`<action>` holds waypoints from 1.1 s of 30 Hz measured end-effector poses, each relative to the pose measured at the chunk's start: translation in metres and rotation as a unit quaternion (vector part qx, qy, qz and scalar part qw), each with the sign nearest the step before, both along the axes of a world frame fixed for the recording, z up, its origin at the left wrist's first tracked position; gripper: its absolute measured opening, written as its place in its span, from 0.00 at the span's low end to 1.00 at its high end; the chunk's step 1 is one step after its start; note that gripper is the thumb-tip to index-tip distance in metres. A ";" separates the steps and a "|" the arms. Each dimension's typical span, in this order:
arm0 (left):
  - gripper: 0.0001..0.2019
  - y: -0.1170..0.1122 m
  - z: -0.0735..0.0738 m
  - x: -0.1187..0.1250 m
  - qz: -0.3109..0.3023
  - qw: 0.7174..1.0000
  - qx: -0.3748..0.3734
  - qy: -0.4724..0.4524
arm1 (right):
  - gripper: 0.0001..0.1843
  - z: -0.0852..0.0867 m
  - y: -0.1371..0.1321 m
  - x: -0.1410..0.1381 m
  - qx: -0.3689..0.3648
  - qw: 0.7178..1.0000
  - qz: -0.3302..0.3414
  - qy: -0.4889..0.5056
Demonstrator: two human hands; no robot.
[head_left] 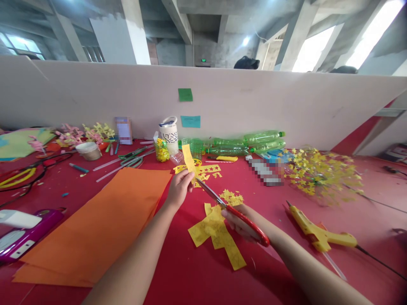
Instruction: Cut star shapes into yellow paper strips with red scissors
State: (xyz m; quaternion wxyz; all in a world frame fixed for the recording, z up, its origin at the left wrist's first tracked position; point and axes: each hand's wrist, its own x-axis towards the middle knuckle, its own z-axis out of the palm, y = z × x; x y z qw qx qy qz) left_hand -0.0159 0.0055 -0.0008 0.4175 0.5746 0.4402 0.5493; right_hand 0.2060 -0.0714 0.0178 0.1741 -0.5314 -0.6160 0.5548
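Observation:
My left hand (179, 189) pinches a strip of yellow paper (188, 158) and holds it upright above the table. In my right hand (243, 220) is a pair of scissors (244, 222) with red handles, their blades pointing up and left. The blade tips reach the lower end of the strip beside my left fingers. Beneath the scissors lie several pieces of yellow paper (211, 228) with faint markings, overlapping. Just behind them is a small heap of cut yellow stars (231, 197). Yellow scraps with star-shaped holes (211, 168) rest beyond my left hand.
Orange sheets (104, 220) cover the left front. A yellow glue gun (318, 231) and a bunch of yellow stars (318, 171) lie right. Green plastic bottles (229, 149), a white tumbler (169, 134) and a yellow cutter (227, 159) are at the back. A purple power strip (28, 235) sits left.

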 end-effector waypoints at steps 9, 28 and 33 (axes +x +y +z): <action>0.15 -0.001 0.002 0.000 0.000 1.000 -0.004 0.007 | 0.26 -0.001 0.001 0.002 -0.010 1.000 0.001 0.004; 0.12 -0.005 0.002 0.006 -0.006 0.998 -0.004 -0.063 | 0.25 -0.006 0.005 0.011 0.016 0.998 0.029 0.046; 0.12 -0.006 0.005 0.004 -0.006 0.999 0.013 -0.044 | 0.25 -0.008 0.006 0.013 0.021 0.998 0.036 0.057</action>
